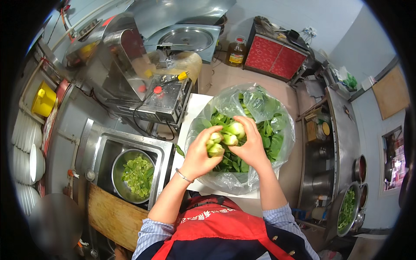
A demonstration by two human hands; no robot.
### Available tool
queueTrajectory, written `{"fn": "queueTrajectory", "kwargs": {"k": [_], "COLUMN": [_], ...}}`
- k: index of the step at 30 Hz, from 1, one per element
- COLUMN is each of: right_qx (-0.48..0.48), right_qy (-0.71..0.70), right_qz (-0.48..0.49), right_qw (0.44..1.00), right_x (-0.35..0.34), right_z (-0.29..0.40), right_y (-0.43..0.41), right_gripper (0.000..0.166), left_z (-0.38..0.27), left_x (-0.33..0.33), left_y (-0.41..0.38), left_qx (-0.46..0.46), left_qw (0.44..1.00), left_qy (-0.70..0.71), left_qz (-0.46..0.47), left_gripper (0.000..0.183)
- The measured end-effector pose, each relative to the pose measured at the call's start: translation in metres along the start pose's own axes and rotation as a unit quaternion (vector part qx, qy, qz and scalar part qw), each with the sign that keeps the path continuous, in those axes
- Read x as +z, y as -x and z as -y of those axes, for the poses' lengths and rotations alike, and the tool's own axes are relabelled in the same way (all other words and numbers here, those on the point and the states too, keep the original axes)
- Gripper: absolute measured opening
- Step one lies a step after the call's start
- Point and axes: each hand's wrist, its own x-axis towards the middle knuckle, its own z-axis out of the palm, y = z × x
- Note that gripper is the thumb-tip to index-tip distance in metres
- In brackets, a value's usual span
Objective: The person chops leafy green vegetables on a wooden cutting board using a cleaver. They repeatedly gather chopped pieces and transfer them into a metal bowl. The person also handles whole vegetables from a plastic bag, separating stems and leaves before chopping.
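My left hand (pixel 203 152), with a bangle at its wrist, grips several small bok choy heads (pixel 215 144) by their pale bases. Close beside it, my right hand (pixel 250 143) is closed around more bok choy heads (pixel 234 131). Both hands are above a large clear plastic bag (pixel 224 185), which lies wide at the mouth and holds many leafy greens (pixel 273 143). The bag rests on a white surface (pixel 198 100). In the sink at the left, a steel bowl (pixel 114 175) contains loose green leaves and pale cut pieces (pixel 138 177).
A metal sink (pixel 130 133) and a wooden board (pixel 113 217) lie to the left. Beyond them is a steel appliance (pixel 156 97) with a cable and yellow plug. A metal worktable (pixel 344 130) runs along the right, near a large pan of greens (pixel 347 208). An oil jug (pixel 236 53) stands on the floor.
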Motion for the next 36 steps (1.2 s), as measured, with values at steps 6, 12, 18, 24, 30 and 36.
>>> {"fn": "queueTrajectory", "kwargs": {"k": [6,12,18,24,30,36], "right_qx": [-0.041,0.061,0.116,0.104,0.060,0.043], "right_qy": [-0.038,-0.351,-0.339,-0.310,-0.185,-0.163], "right_qz": [-0.004,0.021,0.030,-0.034,0.048,0.025], "right_qw": [0.998,0.934,0.933,0.944,0.980,0.985], "right_x": [-0.024,0.002,0.014,0.017,0.024,0.050], "right_z": [0.014,-0.003,0.000,-0.005,0.012,0.003], "right_y": [0.013,0.032,0.034,0.043,0.051,0.063], "right_gripper": [0.078,0.085,0.088,0.077,0.069,0.082], "left_z": [0.000,0.005,0.008,0.020,0.027,0.035], "left_x": [0.018,0.032,0.036,0.034,0.044,0.051], "left_y": [0.007,0.019,0.026,0.026,0.024,0.036], "left_qx": [-0.038,-0.047,-0.146,-0.205,-0.191,-0.147], "left_qw": [0.981,0.960,0.926,0.896,0.903,0.904], "left_qy": [0.187,0.276,0.343,0.351,0.326,0.382], "left_qz": [-0.014,-0.033,-0.058,-0.181,-0.206,-0.124], "left_gripper": [0.052,0.052,0.050,0.038,0.033,0.088]}}
